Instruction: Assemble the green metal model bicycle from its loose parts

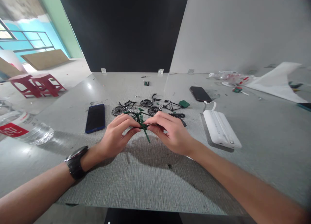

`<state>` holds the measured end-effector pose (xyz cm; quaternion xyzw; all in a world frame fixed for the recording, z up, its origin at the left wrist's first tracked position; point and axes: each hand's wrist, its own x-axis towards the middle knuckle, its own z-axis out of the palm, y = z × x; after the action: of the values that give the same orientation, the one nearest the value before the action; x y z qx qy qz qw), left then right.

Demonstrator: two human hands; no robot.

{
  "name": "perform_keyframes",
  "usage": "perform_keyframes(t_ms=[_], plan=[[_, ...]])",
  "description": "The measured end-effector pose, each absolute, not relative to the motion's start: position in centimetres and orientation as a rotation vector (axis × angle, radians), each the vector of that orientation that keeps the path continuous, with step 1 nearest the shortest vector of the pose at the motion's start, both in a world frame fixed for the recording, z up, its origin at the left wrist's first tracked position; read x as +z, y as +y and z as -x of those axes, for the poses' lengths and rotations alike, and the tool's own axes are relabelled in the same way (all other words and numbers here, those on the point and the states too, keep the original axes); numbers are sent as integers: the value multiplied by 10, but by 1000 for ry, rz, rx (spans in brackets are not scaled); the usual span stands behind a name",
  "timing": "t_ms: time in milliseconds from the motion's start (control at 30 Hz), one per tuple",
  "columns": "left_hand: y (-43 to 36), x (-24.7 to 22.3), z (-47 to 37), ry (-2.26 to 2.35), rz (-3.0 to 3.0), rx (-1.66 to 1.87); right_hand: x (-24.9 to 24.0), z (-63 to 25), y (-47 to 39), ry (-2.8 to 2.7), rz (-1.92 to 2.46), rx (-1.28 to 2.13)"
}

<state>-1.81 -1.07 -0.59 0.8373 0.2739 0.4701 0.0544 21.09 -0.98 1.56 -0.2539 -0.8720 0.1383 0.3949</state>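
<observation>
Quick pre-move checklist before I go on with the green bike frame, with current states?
1. Green bike frame pinched by both left hand and right hand: ok.
2. Loose wheels within view behind the hands: ok.
3. Black bike frame lying apart from the wheels: ok.
4. Small part seated at the fingertips: cannot tell, hidden.
5. Blue phone and white power bank outside the hands' working area: ok.

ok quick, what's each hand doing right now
left hand: closed, pinching the green bike frame
right hand: closed, pinching the same frame from the other side
</observation>
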Motion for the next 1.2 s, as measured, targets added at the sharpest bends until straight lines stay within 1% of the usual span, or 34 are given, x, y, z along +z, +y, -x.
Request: perform_keyframes(t_ms=[667, 1000, 1200], plan=[[-10, -7, 17, 834, -2527, 1415, 17, -210, -12, -2215, 680, 391], [-13, -5, 17, 825, -2506, 1402, 16, -211, -13, -2263, 714, 513], [-14, -5, 17, 820, -2503, 1384, 16, -209, -14, -2259, 715, 527]])
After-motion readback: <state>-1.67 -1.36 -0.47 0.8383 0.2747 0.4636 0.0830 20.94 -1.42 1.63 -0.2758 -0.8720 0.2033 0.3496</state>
